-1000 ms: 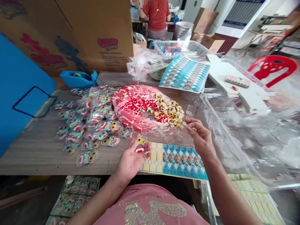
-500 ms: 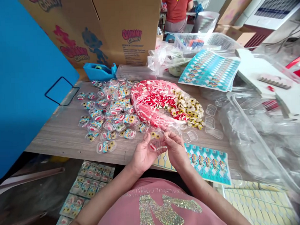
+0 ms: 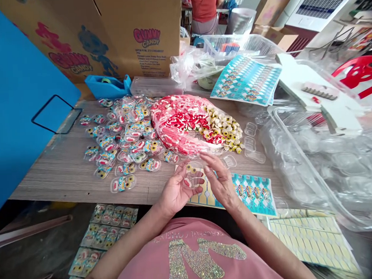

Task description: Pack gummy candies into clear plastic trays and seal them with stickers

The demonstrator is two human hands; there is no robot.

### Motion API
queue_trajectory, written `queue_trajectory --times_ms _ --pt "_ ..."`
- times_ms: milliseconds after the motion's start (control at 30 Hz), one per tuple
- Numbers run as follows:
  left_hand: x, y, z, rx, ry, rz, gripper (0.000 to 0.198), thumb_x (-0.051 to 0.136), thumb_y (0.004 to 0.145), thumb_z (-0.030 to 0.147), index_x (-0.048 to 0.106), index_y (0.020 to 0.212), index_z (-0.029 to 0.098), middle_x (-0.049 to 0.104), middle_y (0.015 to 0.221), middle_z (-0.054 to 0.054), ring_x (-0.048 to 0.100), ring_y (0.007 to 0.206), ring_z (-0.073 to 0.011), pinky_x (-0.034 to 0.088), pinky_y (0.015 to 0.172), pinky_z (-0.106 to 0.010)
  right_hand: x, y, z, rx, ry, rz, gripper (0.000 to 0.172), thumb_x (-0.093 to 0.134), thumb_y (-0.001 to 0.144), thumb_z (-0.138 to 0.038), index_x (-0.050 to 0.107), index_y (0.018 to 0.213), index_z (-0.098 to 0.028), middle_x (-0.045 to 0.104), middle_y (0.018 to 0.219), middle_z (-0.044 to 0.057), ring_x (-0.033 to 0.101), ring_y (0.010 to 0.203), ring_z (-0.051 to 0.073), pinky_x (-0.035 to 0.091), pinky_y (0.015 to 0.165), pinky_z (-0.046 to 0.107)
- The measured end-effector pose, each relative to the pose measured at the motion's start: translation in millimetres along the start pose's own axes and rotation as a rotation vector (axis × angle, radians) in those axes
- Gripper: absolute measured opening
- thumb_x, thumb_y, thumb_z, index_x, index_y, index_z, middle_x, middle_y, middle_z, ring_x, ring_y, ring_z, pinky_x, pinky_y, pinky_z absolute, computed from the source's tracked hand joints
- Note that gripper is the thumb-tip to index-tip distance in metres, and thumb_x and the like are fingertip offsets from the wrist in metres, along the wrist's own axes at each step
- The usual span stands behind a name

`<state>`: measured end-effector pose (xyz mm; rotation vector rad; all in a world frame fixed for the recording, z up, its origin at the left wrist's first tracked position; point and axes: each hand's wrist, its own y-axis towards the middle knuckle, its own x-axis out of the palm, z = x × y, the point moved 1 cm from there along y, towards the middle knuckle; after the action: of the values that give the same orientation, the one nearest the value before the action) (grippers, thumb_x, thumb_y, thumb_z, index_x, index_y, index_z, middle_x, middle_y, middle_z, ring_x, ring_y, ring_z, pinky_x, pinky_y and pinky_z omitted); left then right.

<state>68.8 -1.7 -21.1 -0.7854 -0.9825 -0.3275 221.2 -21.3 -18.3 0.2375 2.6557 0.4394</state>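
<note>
In my left hand (image 3: 173, 193) lies a small clear plastic case (image 3: 193, 176), gripped by its edge between thumb and fingers. Yellow eye-shaped gummies and a red-and-white mouth-shaped gummy show inside it. My right hand (image 3: 221, 184) is just right of the case, fingers stretched and apart, holding nothing that I can see. Under and beside the hands is a sheet of blue stickers (image 3: 254, 193), part of it bare yellowish backing. Beyond them an opened bag of red and white gummies (image 3: 183, 141) lies beside a heap of eye gummies (image 3: 226, 130).
Many filled, labelled cases (image 3: 129, 135) are piled on the left. Behind stand a blue tape dispenser (image 3: 107, 86) and a large carton (image 3: 124, 31). More sticker sheets (image 3: 247, 78) lie at the back right, beside a large clear tub (image 3: 315, 163). A person in red (image 3: 203, 8) is farther off.
My right hand has come away from the case, its fingers now straightened. My left hand still holds the case. The view has shifted, so the table scene sits farther left.
</note>
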Motion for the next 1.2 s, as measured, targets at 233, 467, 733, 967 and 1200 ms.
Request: queue_trajectory --times_ms 233,467,733,967,1200 --pt "6.8 -0.8 -5.3 -0.026 -0.065 0.081 0.024 0.047 0.100 0.025 0.064 0.117 0.023 0.068 0.093 -0.003 0.064 0.072 -0.0139 0.054 0.071 -0.032 15.0 -8.9 8.1 -0.088 -0.158 -0.169 0.037 0.045 0.100 -0.025 0.059 0.134 -0.021 0.061 0.137 0.016 0.059 0.126 0.025 0.052 0.102 0.046" --pt "-3.7 -5.0 -10.3 0.014 0.271 0.025 0.055 0.067 0.083 0.009 0.057 0.133 0.028 0.067 0.075 0.001 0.060 0.060 -0.0131 0.046 0.053 -0.023 -2.3 -23.4 3.9 -0.293 -0.497 -0.244 0.039 0.049 0.096 -0.020 0.057 0.134 -0.016 0.056 0.141 0.020 0.062 0.118 0.027 0.053 0.093 0.044" --pt "-10.4 8.7 -8.9 0.010 0.497 0.091 0.077 0.074 0.075 0.018 0.039 0.143 0.020 0.074 0.081 -0.010 0.057 0.054 -0.0130 0.036 0.045 -0.019 -117.8 -118.1 16.3 -0.138 -0.689 0.528 0.027 0.060 0.088 -0.008 0.069 0.107 -0.024 0.070 0.100 0.007 0.066 0.089 0.019 0.054 0.078 0.036" --pt "-9.5 12.7 -7.9 0.008 0.580 0.082 0.072 0.073 0.075 0.020 0.041 0.140 0.022 0.074 0.082 -0.009 0.055 0.053 -0.0112 0.037 0.046 -0.018 -146.3 -179.0 75.8 0.471 -0.731 0.653 0.039 0.056 0.091 -0.040 0.066 0.122 -0.019 0.062 0.116 0.014 0.066 0.087 0.022 0.056 0.073 0.038" --pt "-10.7 11.7 -6.9 0.001 0.576 0.075 0.073 0.073 0.074 0.020 0.041 0.139 0.021 0.073 0.082 -0.010 0.055 0.053 -0.0113 0.038 0.046 -0.019 -155.2 -165.8 89.6 0.562 -0.742 0.577 0.039 0.046 0.093 -0.042 0.075 0.103 -0.017 0.069 0.082 0.009 0.062 0.069 0.020 0.048 0.068 0.033"
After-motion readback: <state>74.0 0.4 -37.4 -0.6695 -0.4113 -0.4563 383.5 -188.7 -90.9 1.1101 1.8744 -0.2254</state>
